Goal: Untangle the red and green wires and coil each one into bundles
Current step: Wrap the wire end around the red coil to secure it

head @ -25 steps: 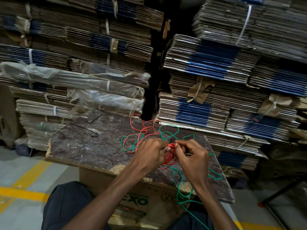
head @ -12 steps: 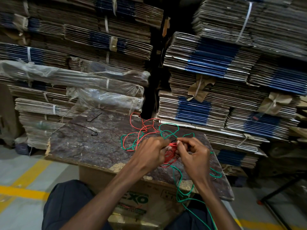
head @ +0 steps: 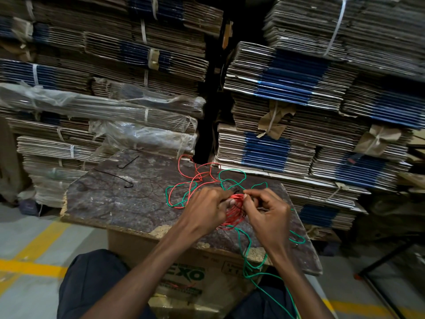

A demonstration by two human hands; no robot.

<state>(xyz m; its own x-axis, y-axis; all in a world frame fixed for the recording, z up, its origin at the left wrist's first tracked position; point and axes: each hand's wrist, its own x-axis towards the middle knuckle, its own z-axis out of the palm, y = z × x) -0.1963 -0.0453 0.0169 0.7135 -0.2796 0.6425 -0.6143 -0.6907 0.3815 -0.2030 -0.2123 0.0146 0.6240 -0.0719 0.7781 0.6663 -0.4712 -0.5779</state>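
Note:
A small coil of red wire hangs between my two hands above a dark board. My left hand pinches the coil's left side and my right hand pinches its top right edge. Loose red wire loops away over the board's far side, crossed with green wire. More green wire trails down from under the coil, over the board's near edge and onto my lap.
The board rests on a cardboard box. Two short black wire pieces lie on its left part. Strapped stacks of flat cardboard rise close behind. A black stand leg is at the right, yellow floor lines at the left.
My fingers have shifted slightly on the red coil, the hands staying in the same place. The loose red and green loops on the board look much the same.

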